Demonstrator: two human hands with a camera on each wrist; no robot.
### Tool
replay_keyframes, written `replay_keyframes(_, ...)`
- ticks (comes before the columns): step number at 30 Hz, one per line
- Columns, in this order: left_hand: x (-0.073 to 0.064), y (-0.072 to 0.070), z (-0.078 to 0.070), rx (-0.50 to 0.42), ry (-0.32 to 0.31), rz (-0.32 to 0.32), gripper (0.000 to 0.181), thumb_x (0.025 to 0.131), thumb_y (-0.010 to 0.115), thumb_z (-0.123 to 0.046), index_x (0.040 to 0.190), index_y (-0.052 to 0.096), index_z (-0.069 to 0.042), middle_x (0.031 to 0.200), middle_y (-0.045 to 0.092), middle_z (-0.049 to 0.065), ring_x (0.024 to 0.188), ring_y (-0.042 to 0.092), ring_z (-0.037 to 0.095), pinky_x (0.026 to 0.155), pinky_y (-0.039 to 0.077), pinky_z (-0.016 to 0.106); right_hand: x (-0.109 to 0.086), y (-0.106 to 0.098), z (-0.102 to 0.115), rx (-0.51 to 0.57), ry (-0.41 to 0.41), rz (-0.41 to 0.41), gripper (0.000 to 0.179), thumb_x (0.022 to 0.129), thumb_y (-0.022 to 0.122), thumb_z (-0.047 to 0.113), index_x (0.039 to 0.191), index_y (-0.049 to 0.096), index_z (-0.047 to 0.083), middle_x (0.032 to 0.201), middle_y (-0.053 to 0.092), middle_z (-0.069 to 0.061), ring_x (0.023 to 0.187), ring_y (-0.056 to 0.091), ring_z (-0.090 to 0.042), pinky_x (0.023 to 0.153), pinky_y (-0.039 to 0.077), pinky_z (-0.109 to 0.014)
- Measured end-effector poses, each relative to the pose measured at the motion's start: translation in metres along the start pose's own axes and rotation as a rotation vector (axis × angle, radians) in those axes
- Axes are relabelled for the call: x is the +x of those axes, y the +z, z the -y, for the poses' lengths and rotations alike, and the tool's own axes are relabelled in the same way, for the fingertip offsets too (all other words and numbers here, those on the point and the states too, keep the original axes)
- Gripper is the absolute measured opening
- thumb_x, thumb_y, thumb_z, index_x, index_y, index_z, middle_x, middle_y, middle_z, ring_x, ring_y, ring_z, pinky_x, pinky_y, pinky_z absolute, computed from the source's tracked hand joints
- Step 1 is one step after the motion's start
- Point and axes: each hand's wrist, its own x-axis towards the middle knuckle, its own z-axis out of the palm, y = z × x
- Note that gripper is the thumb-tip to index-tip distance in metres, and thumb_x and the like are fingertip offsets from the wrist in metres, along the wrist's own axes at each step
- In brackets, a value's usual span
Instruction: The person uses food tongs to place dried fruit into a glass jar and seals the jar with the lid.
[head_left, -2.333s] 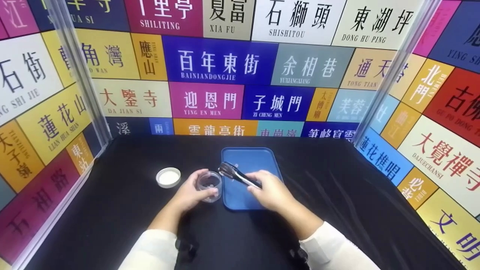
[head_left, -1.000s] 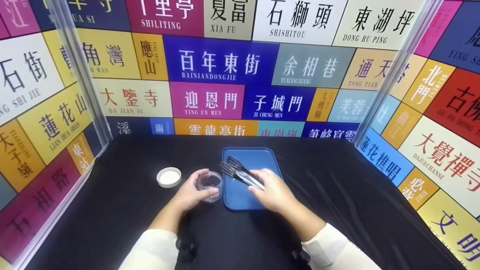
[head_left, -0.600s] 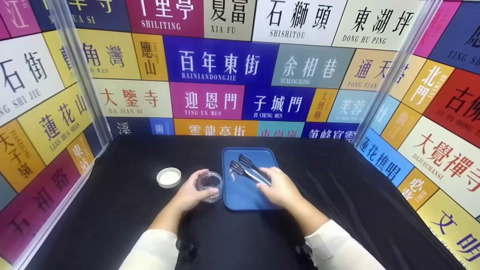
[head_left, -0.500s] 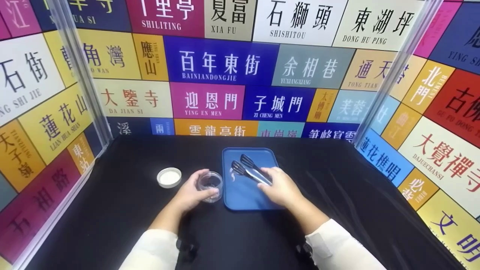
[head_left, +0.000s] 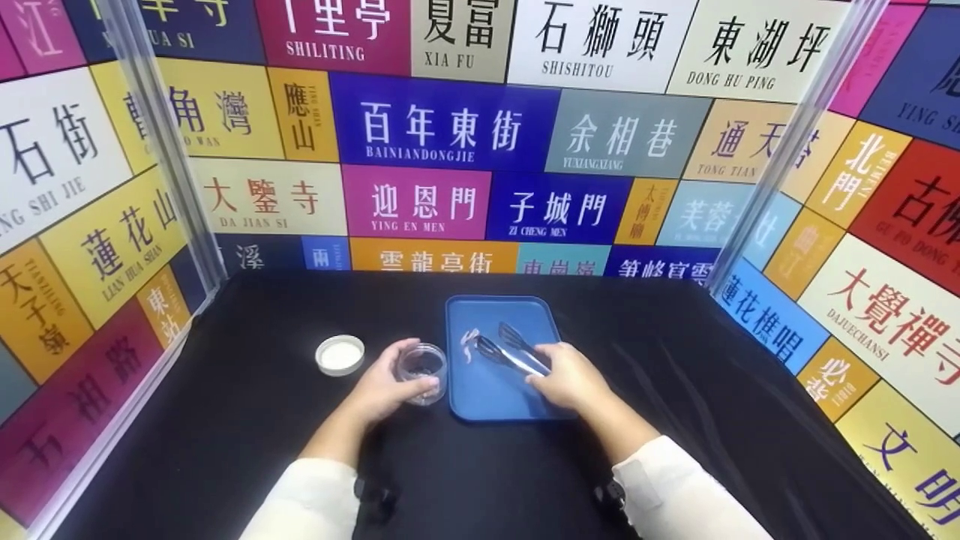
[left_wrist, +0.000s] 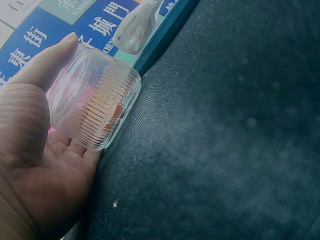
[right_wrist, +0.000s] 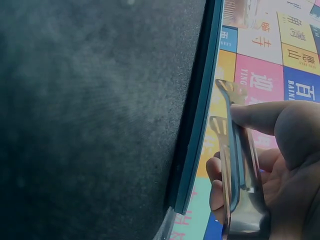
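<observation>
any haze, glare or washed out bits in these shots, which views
Head view: the white lid looks nearly washed out, the black cloth mostly detail-free at left; left wrist: grayish haze veils the cloth beside the clear jar; right wrist: similar haze, pale wall panels, bright highlights on the tongs.

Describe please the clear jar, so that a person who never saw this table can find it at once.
On the black cloth, find the blue tray. Just beside its left edge, as the head camera sees it, is the clear jar, gripped by the person's left hand. Unlike the round white lid farther left, it is see-through and partly ribbed.
</observation>
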Motion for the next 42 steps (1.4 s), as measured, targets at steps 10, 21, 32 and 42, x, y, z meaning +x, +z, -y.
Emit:
replay_keyframes(10,0.0012,0.0007,0.0012,0.002,0.014,-0.005,0.084,0.085,0.091,-0.015,0.156,0.048,-0.005,0.152,0.062,0.018,0.138,0.063,0.034,0.126,0.042,0.051,0.0016,0.0021,-0.0009,-0.022,-0.021,0.034,0.059,0.093,0.083,0.025,0.145,0.065,0.004,0.145,0.068,-0.019,0.127,0.067,-0.034,0.115,0.051,-0.053)
replay_keyframes(21,0.0003,0.0011,-0.0017,0.009,0.011,0.005,0.084,0.085,0.091,-0.015,0.156,0.047,-0.004,0.155,0.060,0.020,0.139,0.062,0.038,0.124,0.045,0.051,-0.0005,0.0015,-0.0008,-0.021,0.005,0.033,0.042,0.095,0.079,0.018,0.135,0.073,0.008,0.135,0.075,-0.013,0.125,0.069,-0.033,0.113,0.053,-0.054)
replay_keyframes(32,0.0021,0.0007,0.0019,-0.011,0.011,0.011,0.086,0.085,0.091,-0.014,0.157,0.045,-0.002,0.154,0.060,0.019,0.135,0.065,0.037,0.122,0.048,0.050,-0.0020,0.0024,0.0009,-0.011,-0.015,0.007,0.032,0.096,0.077,0.014,0.127,0.077,0.009,0.123,0.079,-0.011,0.118,0.072,-0.031,0.109,0.056,-0.053)
replay_keyframes(42,0.0007,-0.0002,0.0016,0.023,-0.017,-0.012,0.085,0.084,0.093,-0.021,0.156,0.049,-0.010,0.152,0.063,0.014,0.138,0.063,0.032,0.126,0.043,0.051,-0.0052,0.0013,0.0068,0.014,-0.039,-0.047,0.029,0.096,0.077,0.016,0.125,0.078,0.011,0.126,0.077,-0.011,0.117,0.071,-0.030,0.110,0.055,-0.053)
